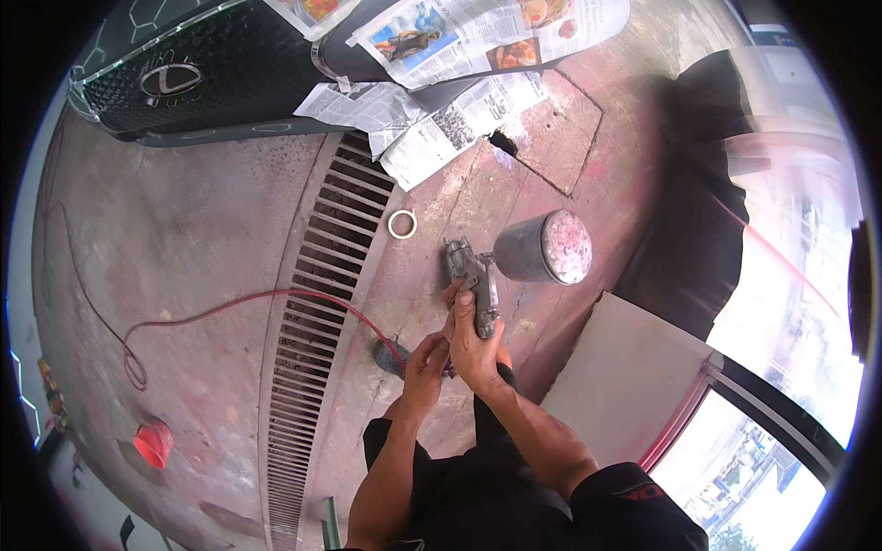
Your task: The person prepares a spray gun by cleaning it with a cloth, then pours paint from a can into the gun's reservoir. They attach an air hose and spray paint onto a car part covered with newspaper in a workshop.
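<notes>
In my right hand (475, 347) is a grey metal spray gun (476, 280), its worn body pointing away from me. Fixed to the gun's right side is a grey cylindrical paint cup (525, 248), its round end stained pink and white. Close below the gun's handle, my left hand (424, 365) has its fingers closed around the end of a red air hose (372, 323). Whether the hose is joined to the handle is hidden by my fingers. Just left of that hand shows a dark grey rounded thing (388, 356), partly covered.
A slotted drain grate (317, 303) runs along the floor on the left, the hose crossing it. A tape roll (402, 224) lies beside it. Ahead stands a dark car front (220, 87) masked with newspaper (450, 129). A red cup-like object (153, 444) is at left, a white panel (625, 372) at right.
</notes>
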